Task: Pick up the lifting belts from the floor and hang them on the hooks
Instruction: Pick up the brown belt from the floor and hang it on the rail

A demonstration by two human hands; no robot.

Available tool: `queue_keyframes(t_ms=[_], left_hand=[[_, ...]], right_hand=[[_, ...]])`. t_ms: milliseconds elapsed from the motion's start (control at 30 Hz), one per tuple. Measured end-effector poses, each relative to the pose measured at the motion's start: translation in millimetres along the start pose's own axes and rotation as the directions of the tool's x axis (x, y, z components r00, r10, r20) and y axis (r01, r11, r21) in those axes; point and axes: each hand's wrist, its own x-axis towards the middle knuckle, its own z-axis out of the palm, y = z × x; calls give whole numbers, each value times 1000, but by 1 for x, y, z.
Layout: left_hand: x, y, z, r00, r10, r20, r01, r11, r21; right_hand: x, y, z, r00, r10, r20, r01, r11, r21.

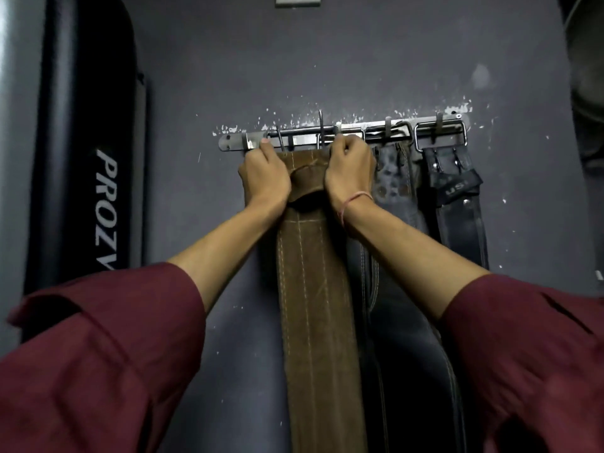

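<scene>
Single head view, close, facing wall [327, 60], angled slightly down

The brown belt [313, 289] under both hands' grip looks like matt, scuffed leather with pale stitching. Just above the grip, the hook rail [235, 142] is bare shiny metal. Right of the grip hang 2 dark, smoother leather belts [457, 223]. Around the rail, the grey wall [294, 60] is matt with chipped paint.

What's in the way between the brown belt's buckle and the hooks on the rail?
Nothing visible. Both hands, left hand and right hand, hold the brown belt top right at the hook rail. The neighbouring dark belt hangs alongside it.
</scene>
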Motion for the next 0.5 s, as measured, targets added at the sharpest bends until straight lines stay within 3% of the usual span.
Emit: queue_keyframes(t_ms=[200,500], left_hand=[[39,2,13,999,-3,38,0,996,86],[60,-6,24,990,-91,107,86,995,48]], right_hand=[[30,1,30,998,57,-35,-57,998,3],[36,-2,35,997,65,-45,-67,997,-43]])
